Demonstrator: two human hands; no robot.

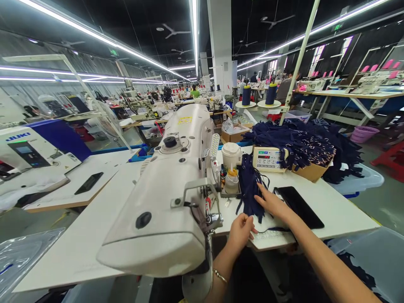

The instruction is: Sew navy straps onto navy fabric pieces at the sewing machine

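A pile of navy fabric straps lies on the white table, right of the sewing machine. My right hand rests at the right side of the pile with its fingers apart, touching the straps. Nearer the table's front edge, my left hand has its fingers curled together beside the needle area; what they pinch, if anything, is too small to make out. A thin dark strap runs along the front edge, over a clear ruler. The tablet lies right of my right hand.
A lidded cup and a small bottle stand beside the machine. Behind are a control panel and a large heap of navy straps over a cardboard box. Plastic bins flank the table. People sit farther back.
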